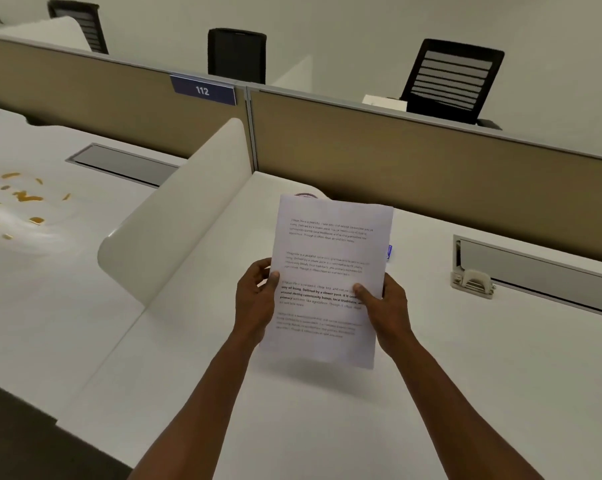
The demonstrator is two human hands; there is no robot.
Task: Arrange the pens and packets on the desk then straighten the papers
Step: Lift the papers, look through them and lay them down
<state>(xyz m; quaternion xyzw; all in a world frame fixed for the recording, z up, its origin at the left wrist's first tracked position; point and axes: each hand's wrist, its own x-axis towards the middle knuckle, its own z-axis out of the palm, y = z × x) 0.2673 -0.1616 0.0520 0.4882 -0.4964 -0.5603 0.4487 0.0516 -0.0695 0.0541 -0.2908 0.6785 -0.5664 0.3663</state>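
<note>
- Both hands held the papers point(330, 271) up, lifted off the white counter point(465, 375).
- Left hand point(256, 299) had its grip clamped on the left edge, thumb on top.
- Right hand point(384, 306) pinched the right edge likewise.

Papers point(330, 265): white printed sheets, four text blocks, one partly bold. You hold them lifted off the tabletop point(465, 393), tilted toward you, edges roughly even. A small blue item point(389, 252) peeks from behind the right edge; cannot tell what.
</note>
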